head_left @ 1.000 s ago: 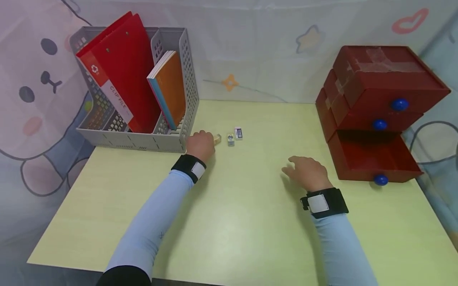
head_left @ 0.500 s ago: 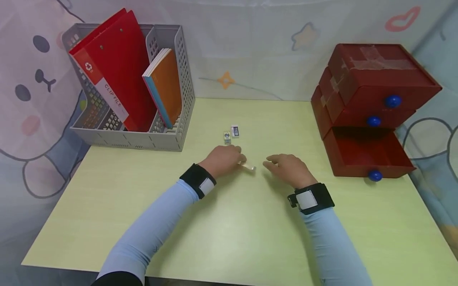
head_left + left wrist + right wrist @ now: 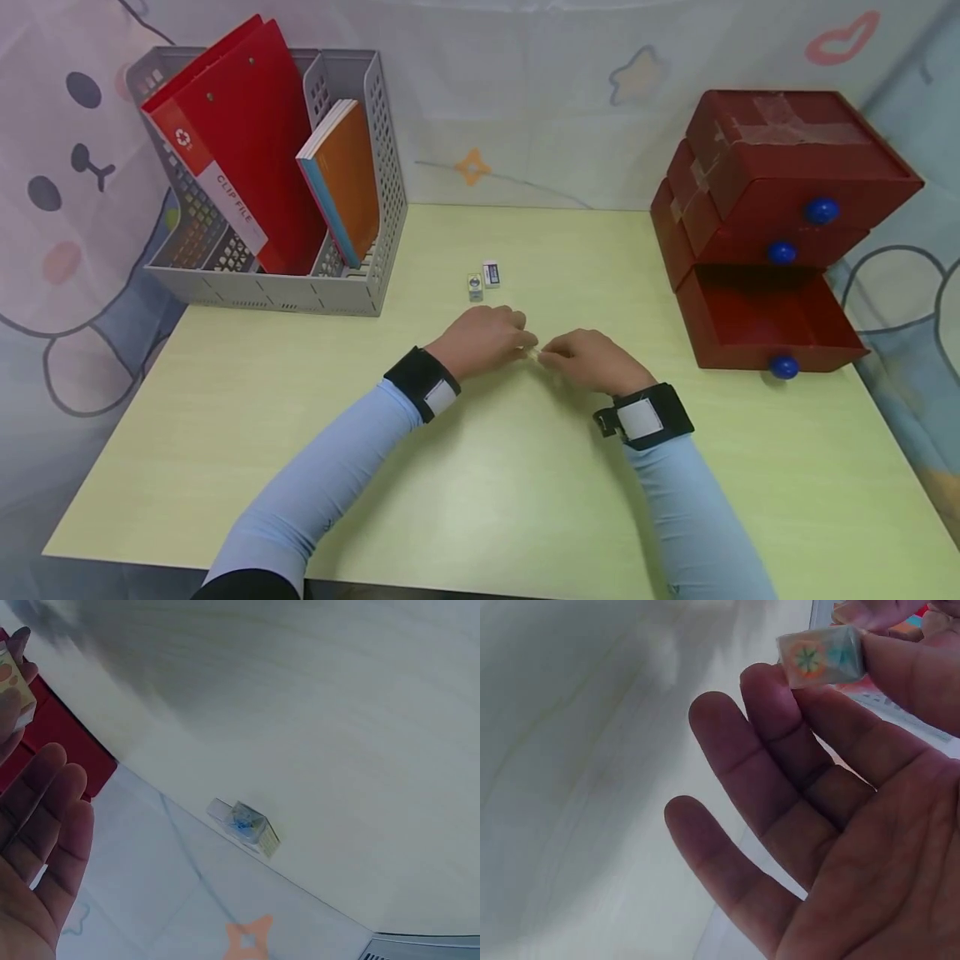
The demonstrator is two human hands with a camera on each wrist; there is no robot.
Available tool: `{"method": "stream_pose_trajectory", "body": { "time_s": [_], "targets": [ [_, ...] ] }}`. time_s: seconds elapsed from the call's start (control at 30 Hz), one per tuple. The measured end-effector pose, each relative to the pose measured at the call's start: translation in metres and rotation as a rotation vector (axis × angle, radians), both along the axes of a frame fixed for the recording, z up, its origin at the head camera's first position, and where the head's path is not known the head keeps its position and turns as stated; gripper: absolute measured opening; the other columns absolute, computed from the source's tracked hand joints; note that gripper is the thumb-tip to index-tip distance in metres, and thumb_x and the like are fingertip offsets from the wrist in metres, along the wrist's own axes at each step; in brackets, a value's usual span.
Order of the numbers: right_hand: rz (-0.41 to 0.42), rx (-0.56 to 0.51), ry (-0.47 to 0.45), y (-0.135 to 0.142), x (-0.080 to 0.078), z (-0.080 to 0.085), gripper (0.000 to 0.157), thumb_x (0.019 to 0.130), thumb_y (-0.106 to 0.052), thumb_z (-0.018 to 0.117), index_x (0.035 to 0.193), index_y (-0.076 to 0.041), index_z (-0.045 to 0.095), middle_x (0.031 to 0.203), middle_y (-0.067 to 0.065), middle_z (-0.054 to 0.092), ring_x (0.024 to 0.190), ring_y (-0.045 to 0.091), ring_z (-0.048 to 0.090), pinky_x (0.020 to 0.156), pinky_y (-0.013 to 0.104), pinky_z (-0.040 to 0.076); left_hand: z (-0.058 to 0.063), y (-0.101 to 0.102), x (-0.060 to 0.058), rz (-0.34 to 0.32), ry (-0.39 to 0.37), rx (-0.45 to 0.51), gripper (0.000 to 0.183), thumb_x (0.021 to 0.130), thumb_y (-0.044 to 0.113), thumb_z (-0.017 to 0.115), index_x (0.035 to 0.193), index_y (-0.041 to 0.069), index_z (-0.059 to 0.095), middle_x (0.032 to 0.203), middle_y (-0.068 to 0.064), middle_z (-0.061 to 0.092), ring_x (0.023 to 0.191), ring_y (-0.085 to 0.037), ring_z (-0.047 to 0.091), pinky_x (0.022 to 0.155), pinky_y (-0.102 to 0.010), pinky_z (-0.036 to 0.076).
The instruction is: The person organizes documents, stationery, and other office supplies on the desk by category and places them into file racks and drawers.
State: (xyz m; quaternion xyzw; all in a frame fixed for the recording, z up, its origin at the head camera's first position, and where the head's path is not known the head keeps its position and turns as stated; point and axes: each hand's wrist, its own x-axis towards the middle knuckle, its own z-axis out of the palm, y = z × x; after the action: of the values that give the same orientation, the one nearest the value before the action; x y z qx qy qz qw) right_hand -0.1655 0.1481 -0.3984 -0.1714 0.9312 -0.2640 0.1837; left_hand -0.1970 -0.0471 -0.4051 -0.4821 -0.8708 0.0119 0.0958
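A small yellowish eraser (image 3: pixel 533 353) in clear wrapping is held between both hands, low over the middle of the table. My left hand (image 3: pixel 486 340) pinches one end, and in the left wrist view the eraser (image 3: pixel 22 691) shows orange fruit prints. My right hand (image 3: pixel 596 360) has the other end between thumb and fingertips; the right wrist view faces that end of the eraser (image 3: pixel 821 657), with its orange and green pattern. The remaining right fingers are spread. Behind the left hand lie a wrapped eraser (image 3: pixel 476 287) and a white eraser with a dark label (image 3: pixel 491 274).
A grey basket (image 3: pixel 262 292) at the back left holds a red clip file (image 3: pixel 255 150) and several books (image 3: pixel 348 183). On the right stands a dark red drawer unit (image 3: pixel 795 150) with blue knobs, its bottom drawer (image 3: pixel 780 321) pulled out. A printed cloth hangs behind the table.
My left hand has carried the eraser from beside the basket rightward and nearer. My right hand has moved left and now pinches the eraser's other end.
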Motion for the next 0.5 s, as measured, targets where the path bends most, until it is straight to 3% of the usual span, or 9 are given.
{"method": "stream_pose_trajectory", "body": {
  "time_s": [0.1,0.17,0.33,0.5],
  "targets": [
    [-0.018,0.014,0.024,0.004,0.0,0.002,0.031,0.091,-0.031,0.051,0.103,-0.008,0.066,0.081,0.004,0.06,0.069,0.019,0.051,0.059,0.031,0.041,-0.001,0.002,-0.001,0.013,0.001,-0.002,0.02,0.085,0.027,0.063,0.104,0.024,0.066,0.081,0.004,0.056,0.07,-0.012,0.051,0.056,-0.021,0.04],
    [-0.048,0.036,0.059,0.008,0.0,0.004,0.03,0.091,-0.031,0.053,0.102,-0.006,0.066,0.08,0.004,0.06,0.069,0.019,0.051,0.058,0.031,0.041,-0.001,0.002,-0.002,0.073,-0.036,-0.02,0.031,0.085,0.029,0.063,0.115,0.022,0.061,0.089,0.003,0.058,0.077,-0.014,0.053,0.06,-0.024,0.043],
    [-0.153,0.094,0.155,0.028,-0.003,0.013,0.03,0.089,-0.029,0.053,0.1,-0.004,0.066,0.08,0.007,0.061,0.067,0.022,0.051,0.057,0.032,0.04,0.006,-0.006,-0.004,0.368,-0.162,-0.119,0.053,0.084,0.042,0.06,0.129,0.017,0.047,0.111,-0.005,0.056,0.097,-0.022,0.053,0.075,-0.037,0.044],
    [-0.301,0.119,0.226,0.067,-0.003,0.029,0.038,0.09,-0.033,0.051,0.107,-0.001,0.063,0.092,0.015,0.063,0.071,0.026,0.051,0.055,0.033,0.04,0.02,-0.024,-0.005,0.651,-0.265,-0.271,0.046,0.077,0.038,0.067,0.114,0.01,0.061,0.109,-0.012,0.058,0.096,-0.031,0.054,0.081,-0.052,0.041]
  ]
}}
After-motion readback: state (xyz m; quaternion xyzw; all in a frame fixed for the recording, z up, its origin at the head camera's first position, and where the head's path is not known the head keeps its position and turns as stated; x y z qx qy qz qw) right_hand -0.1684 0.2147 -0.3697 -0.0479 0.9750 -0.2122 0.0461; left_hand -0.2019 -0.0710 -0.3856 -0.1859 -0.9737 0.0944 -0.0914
